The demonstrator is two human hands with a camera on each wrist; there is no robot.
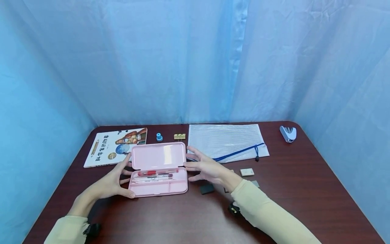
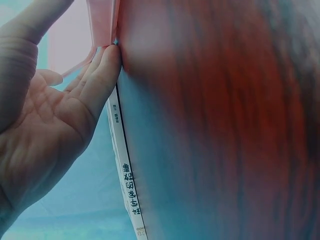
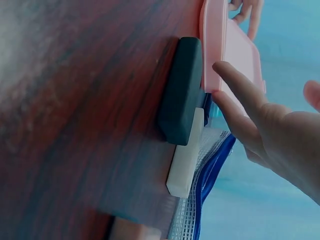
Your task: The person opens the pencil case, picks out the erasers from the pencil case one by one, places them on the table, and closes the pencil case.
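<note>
A pink pencil case lies open on the table, its lid folded back. Several pens sit in the long compartment, among them a red-capped pen. My left hand is spread along the left side of the case, thumb at the front corner and fingers by the lid. In the left wrist view, fingertips meet the pink edge. Across from it, my right hand holds its fingers extended, with fingertips right at the right wall. Neither hand has its fingers curled round the case.
Near the right forearm lie a dark block and a whitish block, with others partly hidden. Behind are a book, a small blue item, a gold binder clip, a mesh zip bag and a pale stapler.
</note>
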